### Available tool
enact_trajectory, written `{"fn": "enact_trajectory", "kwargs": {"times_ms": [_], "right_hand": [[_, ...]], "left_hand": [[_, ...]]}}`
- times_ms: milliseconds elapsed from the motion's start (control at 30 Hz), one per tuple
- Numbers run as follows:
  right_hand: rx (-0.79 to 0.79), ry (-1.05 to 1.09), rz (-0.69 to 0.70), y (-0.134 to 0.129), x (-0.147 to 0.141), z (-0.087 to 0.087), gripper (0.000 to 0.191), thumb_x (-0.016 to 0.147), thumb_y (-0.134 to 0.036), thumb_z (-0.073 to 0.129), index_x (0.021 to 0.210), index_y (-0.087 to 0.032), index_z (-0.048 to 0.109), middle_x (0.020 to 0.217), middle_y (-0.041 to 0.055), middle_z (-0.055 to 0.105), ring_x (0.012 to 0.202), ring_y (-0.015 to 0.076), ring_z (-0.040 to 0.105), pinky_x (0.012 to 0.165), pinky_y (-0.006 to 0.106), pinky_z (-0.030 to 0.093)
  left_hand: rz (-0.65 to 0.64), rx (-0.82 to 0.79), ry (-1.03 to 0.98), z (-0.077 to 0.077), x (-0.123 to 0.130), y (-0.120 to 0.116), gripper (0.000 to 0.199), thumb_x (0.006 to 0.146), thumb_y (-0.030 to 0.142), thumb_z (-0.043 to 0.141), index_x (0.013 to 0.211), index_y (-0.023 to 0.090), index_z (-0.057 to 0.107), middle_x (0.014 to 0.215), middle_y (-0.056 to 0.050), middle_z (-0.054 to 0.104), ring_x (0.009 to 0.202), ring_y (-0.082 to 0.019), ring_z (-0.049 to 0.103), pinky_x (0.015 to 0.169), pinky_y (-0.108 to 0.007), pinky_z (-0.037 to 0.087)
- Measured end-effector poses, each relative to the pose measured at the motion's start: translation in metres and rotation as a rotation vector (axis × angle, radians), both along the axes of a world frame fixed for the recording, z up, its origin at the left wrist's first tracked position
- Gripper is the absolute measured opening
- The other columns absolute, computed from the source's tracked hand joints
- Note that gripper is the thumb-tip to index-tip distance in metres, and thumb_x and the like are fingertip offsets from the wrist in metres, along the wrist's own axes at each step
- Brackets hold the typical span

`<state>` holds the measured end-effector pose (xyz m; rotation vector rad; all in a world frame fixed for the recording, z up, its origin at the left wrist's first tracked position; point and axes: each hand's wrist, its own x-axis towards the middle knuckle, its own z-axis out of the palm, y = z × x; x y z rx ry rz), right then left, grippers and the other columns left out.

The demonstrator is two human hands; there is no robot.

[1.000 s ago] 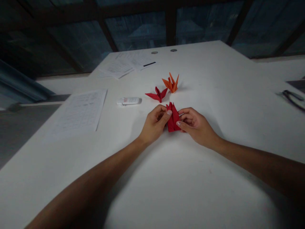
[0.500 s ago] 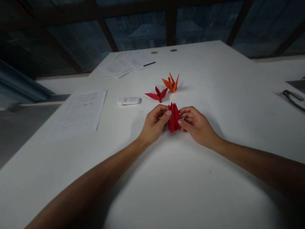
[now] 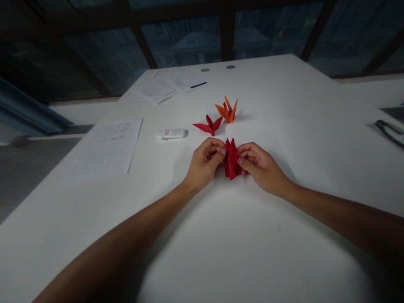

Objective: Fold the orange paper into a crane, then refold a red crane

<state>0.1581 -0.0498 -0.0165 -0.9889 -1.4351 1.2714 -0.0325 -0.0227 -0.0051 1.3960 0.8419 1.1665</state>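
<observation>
I have the red folded paper (image 3: 232,159) pinched from both sides, left hand (image 3: 205,164) and right hand (image 3: 260,166) closed on its flanks, just nearer me than the red crane (image 3: 208,125); the orange crane (image 3: 227,110) sits beyond that one. To fold clean, I'd say: keep thumb pressure even, align edges first, crease against the table (image 3: 221,244), don't tear the tips.

- My view here is just two bare forearms, no sleeves anywhere up to the bottom edge of the shot.
- left hand (image 3: 204,164) and right hand (image 3: 260,165): no gloves, rings, watch or bands that I can spot.
- Fingers (image 3: 221,152) have short, plain nails, and the light's too dim for finer detail.
</observation>
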Motion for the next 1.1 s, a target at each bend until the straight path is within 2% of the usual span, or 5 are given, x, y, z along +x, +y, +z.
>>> {"fn": "enact_trajectory", "kwargs": {"times_ms": [267,500,667,900,1100], "right_hand": [[-0.034,0.008,-0.001,-0.001,-0.0004,0.0013,0.017,0.091,-0.025,0.062,0.108,-0.023,0.058,0.085,-0.0011,0.067,0.069,0.0135,0.062,0.062,0.028,0.05],[-0.046,0.023,0.002,-0.0007,-0.001,0.0031,0.018,0.09,-0.022,0.062,0.107,-0.024,0.058,0.082,-0.0022,0.066,0.067,0.0137,0.062,0.063,0.029,0.051],[-0.08,0.057,0.017,-0.0013,-0.0004,0.001,0.019,0.09,-0.024,0.063,0.109,-0.024,0.058,0.083,-0.002,0.066,0.069,0.0147,0.065,0.065,0.03,0.053],[-0.07,0.044,0.026,-0.0011,0.0009,0.001,0.02,0.09,-0.022,0.063,0.109,-0.024,0.058,0.083,-0.0023,0.065,0.068,0.0137,0.063,0.065,0.029,0.052],[-0.056,0.016,0.021,0.0002,0.0024,-0.0013,0.02,0.089,-0.023,0.062,0.109,-0.024,0.059,0.082,-0.0021,0.065,0.068,0.0142,0.062,0.065,0.029,0.051]], "left_hand": [[-0.052,0.101,0.018,-0.0003,-0.002,-0.0014,0.042,0.09,0.023,0.067,0.131,0.024,0.058,0.078,0.003,0.061,0.063,-0.009,0.055,0.059,-0.021,0.043],[-0.031,0.187,0.089,-0.0009,-0.0036,-0.0041,0.04,0.087,0.019,0.067,0.127,0.024,0.066,0.11,-0.006,0.067,0.077,-0.013,0.059,0.068,-0.026,0.049],[-0.044,0.159,0.112,-0.0042,-0.0056,-0.003,0.022,0.09,0.021,0.066,0.111,0.021,0.064,0.094,-0.004,0.066,0.078,-0.015,0.061,0.071,-0.027,0.049],[-0.074,0.15,0.077,-0.002,-0.0041,-0.0031,0.026,0.091,0.025,0.069,0.115,0.02,0.059,0.096,-0.004,0.063,0.084,-0.015,0.062,0.076,-0.027,0.05],[-0.119,0.087,-0.013,0.0016,-0.0023,-0.0021,0.029,0.087,0.03,0.074,0.11,0.019,0.06,0.089,-0.002,0.064,0.078,-0.013,0.061,0.074,-0.025,0.05]]}}
